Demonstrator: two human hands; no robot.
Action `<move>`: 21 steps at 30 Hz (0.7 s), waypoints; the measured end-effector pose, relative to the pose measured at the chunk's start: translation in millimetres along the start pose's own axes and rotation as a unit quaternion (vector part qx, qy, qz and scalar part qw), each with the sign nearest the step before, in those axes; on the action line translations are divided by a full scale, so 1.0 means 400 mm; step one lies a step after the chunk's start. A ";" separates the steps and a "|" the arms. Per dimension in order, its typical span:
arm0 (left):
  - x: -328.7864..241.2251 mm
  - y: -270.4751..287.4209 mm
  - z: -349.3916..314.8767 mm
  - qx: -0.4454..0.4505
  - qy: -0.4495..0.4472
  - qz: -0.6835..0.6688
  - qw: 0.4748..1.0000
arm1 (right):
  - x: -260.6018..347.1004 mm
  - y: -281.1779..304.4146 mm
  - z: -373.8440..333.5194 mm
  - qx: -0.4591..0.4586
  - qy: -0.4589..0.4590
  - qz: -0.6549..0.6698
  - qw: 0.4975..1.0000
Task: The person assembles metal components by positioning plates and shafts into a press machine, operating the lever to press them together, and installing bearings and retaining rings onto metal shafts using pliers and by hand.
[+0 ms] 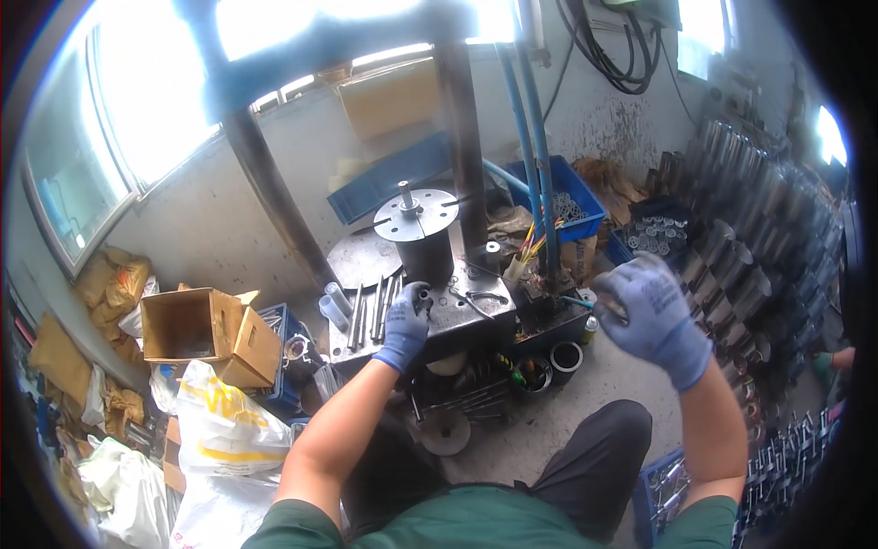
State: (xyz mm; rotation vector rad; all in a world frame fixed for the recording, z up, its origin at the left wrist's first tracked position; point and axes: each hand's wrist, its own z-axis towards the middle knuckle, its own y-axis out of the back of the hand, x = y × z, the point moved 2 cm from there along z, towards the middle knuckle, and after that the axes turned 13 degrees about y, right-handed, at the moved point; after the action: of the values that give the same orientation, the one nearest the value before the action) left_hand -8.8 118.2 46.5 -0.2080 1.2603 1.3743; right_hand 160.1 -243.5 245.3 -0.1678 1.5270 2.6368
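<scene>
My left hand (405,329), in a blue-grey glove, is over the front of a steel press table (489,306). Its fingers close round a small dark metal piece (424,296), whose exact kind I cannot make out. Several metal rods (367,316) lie just left of this hand. Behind it stands a dark cylinder topped by a round slotted steel plate (416,216) with an upright pin (404,192). My right hand (647,318), gloved alike, is raised at the right, apart from the table. Its fingers are curled; whatever they may hold is hidden.
Blue upright pipes (541,174) rise beside the press. A blue crate (585,206) of metal rings stands behind. Stacked metal cylinders (732,247) fill the right. At left are an open cardboard box (189,325) and a white sack (224,421). A co-worker's hand (837,360) shows at far right.
</scene>
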 end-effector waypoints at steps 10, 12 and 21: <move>0.141 -0.028 0.118 0.017 0.162 0.061 0.985 | -0.129 -0.069 -0.019 0.333 -0.176 0.166 0.911; 0.168 -0.032 0.121 0.049 0.176 0.114 0.977 | -0.124 -0.089 -0.028 0.335 -0.141 0.089 0.927; 0.119 0.023 0.092 -0.012 0.109 0.042 0.993 | -0.070 -0.079 -0.025 0.323 -0.133 0.101 0.932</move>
State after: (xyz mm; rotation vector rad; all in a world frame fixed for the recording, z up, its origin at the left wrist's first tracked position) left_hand -10.0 176.7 30.4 -0.3329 1.4476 1.4696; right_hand 192.6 -237.1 217.1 0.3926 2.2807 2.0072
